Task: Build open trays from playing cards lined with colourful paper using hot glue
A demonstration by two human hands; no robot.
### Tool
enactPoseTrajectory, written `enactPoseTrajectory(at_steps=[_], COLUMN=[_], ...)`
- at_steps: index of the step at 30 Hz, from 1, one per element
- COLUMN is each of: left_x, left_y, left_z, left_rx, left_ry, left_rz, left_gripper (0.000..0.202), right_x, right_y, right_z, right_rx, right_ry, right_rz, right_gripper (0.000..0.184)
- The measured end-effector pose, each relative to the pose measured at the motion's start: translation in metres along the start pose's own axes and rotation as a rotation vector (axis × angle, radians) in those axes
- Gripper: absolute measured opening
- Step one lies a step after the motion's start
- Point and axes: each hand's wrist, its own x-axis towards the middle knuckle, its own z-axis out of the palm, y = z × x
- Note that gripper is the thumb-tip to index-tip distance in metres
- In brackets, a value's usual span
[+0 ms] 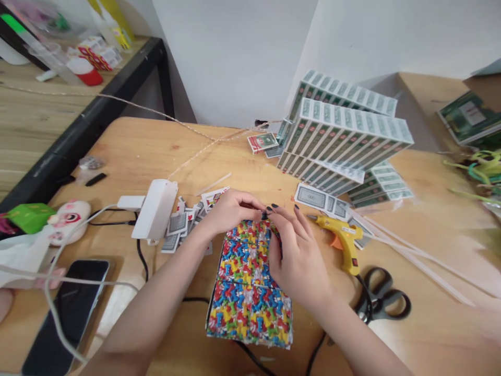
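A flat piece covered in bright multicoloured patterned paper (pixel 246 292) lies on the wooden table (pixel 133 151) in front of me. My left hand (pixel 230 209) curls over its far edge, fingers pinched together. My right hand (pixel 297 256) rests on its right side, thumb and forefinger pinching a small dark thing (pixel 265 214) at that same far edge. What the small thing is I cannot make out.
A yellow glue gun (pixel 342 237) and black scissors (pixel 381 300) lie to the right. Stacked card packs (pixel 344 141) stand behind, with loose cards (pixel 183 219) and a white power adapter (pixel 154 209) on the left. A phone (pixel 66 313) and cables lie near left.
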Motion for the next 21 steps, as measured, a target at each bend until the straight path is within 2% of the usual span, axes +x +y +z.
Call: enactPoseTrajectory(at_steps=[6, 8, 11, 13, 16, 21], left_x=[-0.001, -0.001, -0.001, -0.001, -0.001, -0.001], left_y=[0.0, 0.002, 0.003, 0.004, 0.003, 0.003], left_z=[0.002, 0.002, 0.003, 0.002, 0.002, 0.002], left_rx=[-0.049, -0.052, -0.038, -0.049, -0.061, -0.076], left_ry=[0.003, 0.009, 0.019, 0.011, 0.014, 0.005], left_rz=[-0.02, -0.026, -0.038, -0.03, -0.021, -0.042], left_gripper=[0.016, 0.016, 0.015, 0.015, 0.014, 0.01], right_x=[0.004, 0.002, -0.005, -0.008, -0.008, 0.003], right_y=[-0.001, 0.001, 0.004, 0.006, 0.006, 0.004], right_z=[-0.005, -0.002, 0.005, 0.009, 0.009, 0.0], right_rx=[-0.057, 0.04, 0.234, 0.285, 0.247, 0.051], right_ry=[-0.081, -0.028, 0.1, 0.137, 0.11, 0.012], right_rz=[-0.11, -0.052, 0.132, 0.195, 0.138, -0.02], right_gripper=[0.041, 0.038, 0.033, 0.033, 0.035, 0.036])
